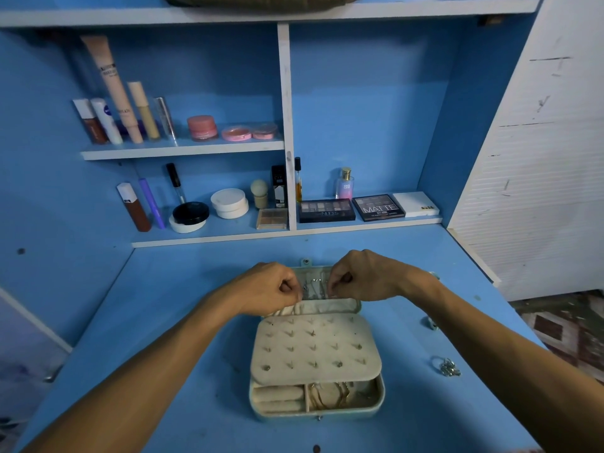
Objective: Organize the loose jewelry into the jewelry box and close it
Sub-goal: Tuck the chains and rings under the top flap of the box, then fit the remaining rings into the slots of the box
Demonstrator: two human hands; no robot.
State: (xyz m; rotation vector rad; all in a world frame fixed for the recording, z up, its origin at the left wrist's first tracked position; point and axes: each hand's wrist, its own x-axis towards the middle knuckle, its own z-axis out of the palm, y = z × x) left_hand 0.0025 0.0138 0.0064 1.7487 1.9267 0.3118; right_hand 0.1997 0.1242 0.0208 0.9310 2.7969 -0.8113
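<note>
Desk: jewelry box in the middle, lid open at the far side.
Lid: necklaces inside.
Box front: earring panel on top, bracelets in the compartment beneath.
Right of box: rings.
Behind: shelves with cosmetics.

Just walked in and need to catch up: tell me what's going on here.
A person's left hand and right hand both pinch a thin chain over the lid of the open jewelry box on the blue desk. Rings lie loose beside it on the right, not yet boxed.
</note>
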